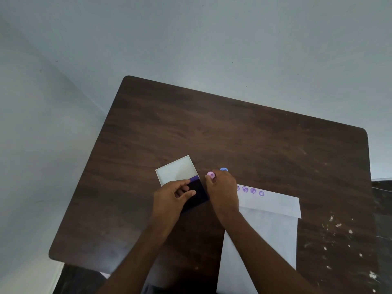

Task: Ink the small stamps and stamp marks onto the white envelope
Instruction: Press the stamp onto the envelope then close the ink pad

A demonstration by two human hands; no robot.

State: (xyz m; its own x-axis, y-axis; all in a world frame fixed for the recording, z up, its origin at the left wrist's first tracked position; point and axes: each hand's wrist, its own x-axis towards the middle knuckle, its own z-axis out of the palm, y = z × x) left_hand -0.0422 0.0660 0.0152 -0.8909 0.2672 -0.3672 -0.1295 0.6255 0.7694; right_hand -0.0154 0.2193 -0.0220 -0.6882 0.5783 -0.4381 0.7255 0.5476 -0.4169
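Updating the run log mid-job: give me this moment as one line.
left hand: steadying ink pad | right hand: holding pink stamp near pad | envelope: purple marks on flap | blue stamp: behind right hand

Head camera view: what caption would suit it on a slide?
Left hand steadies ink pad; right hand holds pink stamp beside stamped envelope.

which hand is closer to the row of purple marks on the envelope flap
Right. The right hand sits just beside the stamped marks, partly covering the leftmost one; the left hand rests on the ink pad, further away.
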